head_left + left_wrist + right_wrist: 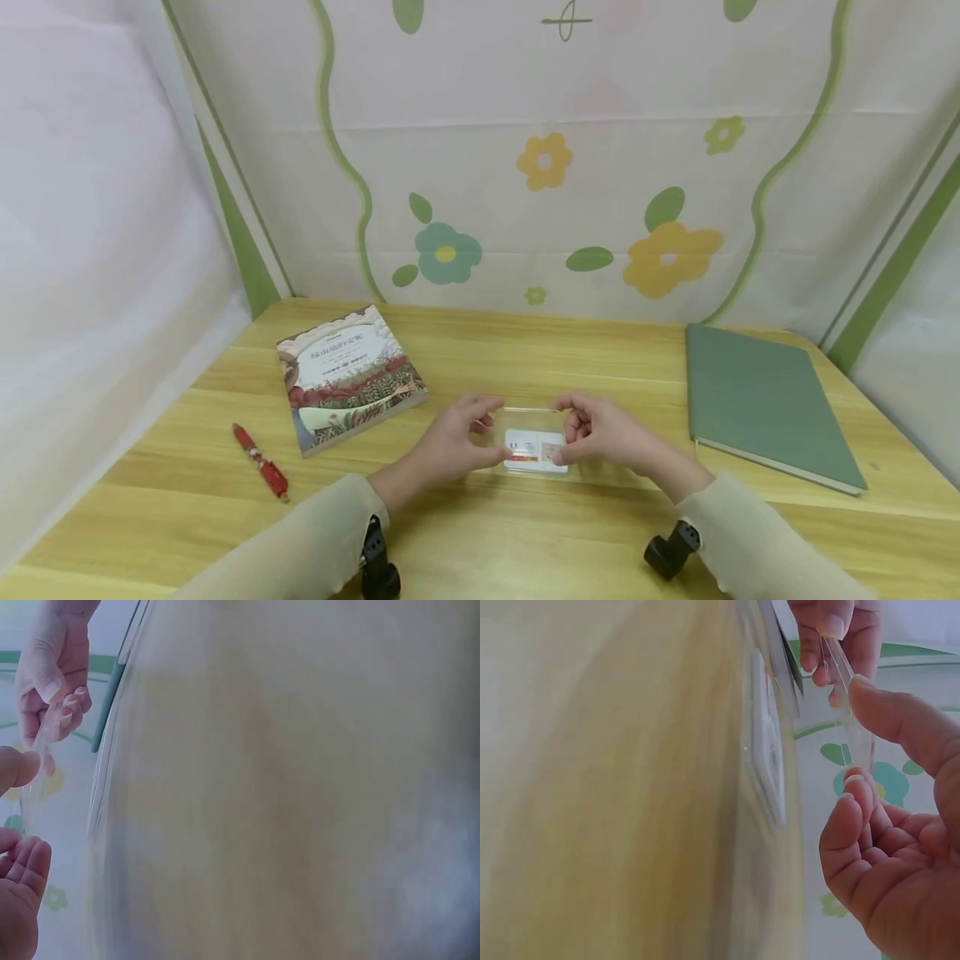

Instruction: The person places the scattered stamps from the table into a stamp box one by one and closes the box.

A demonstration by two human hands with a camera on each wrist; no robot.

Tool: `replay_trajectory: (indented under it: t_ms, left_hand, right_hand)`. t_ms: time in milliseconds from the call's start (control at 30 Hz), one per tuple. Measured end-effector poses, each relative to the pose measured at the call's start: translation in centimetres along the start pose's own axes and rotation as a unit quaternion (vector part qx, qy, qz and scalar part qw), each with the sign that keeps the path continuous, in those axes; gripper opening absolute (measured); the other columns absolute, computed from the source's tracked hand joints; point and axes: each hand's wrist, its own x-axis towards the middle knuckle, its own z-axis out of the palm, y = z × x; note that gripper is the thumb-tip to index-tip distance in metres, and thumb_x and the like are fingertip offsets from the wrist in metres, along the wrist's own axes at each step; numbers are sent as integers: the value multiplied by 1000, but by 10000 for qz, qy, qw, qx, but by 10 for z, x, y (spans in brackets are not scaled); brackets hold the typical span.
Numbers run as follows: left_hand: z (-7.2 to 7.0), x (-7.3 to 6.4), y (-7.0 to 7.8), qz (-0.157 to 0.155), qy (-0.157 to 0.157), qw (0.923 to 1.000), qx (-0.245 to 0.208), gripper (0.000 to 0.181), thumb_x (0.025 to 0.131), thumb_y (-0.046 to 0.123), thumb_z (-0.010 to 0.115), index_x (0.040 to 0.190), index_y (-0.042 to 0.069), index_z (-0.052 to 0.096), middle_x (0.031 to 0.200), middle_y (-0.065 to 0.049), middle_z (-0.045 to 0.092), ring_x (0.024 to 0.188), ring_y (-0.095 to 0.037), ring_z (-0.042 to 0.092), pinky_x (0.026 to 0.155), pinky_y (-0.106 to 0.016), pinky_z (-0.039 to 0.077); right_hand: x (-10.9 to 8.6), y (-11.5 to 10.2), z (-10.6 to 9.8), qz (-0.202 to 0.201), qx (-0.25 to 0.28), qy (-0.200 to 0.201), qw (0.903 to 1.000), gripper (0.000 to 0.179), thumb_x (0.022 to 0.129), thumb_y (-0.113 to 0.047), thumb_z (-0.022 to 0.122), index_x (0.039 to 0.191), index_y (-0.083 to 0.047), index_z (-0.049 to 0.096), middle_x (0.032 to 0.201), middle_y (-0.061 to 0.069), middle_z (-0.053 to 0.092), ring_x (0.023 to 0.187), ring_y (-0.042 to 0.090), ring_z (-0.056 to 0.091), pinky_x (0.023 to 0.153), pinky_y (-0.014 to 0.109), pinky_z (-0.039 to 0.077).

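A thin clear plastic piece [862, 742], like a flat lid, is held up level between both hands. My left hand [457, 440] pinches its left edge between thumb and fingers. At the opposite edge my right hand [606, 433] pinches it the same way. Below it on the table lies a small flat white rectangular item [769, 746] with printing and a red-orange strip. In the head view the clear piece overlaps it, while the right wrist view shows a gap between them.
A book with an illustrated cover [352, 375] lies at the back left of the wooden table [480, 533]. A red pen [259, 462] is left of the hands. At the right lies a green notebook [768, 404]. A flowered cloth [495, 192] hangs behind the table.
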Motion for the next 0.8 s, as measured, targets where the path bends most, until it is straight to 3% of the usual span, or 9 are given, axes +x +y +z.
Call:
replay_trajectory:
  t_ms: [367,800]
  left_hand:
    - [7,1,-2,-109,-270,9981,540,68,74,22,77,132,0,49,120,-10,53,97,-21,56,84,-29,50]
    - [13,3,-11,-168,-411,9971,620,67,74,19,76,131,-2,49,112,-7,54,91,-14,52,79,-24,48]
  right_hand:
    - [-7,10,8,182,91,35,9998,61,67,-12,81,117,2,49,74,6,53,62,14,48,49,20,41]
    - [-5,18,11,249,296,-54,9992,59,67,-7,79,116,3,48,72,5,51,61,14,46,48,19,39]
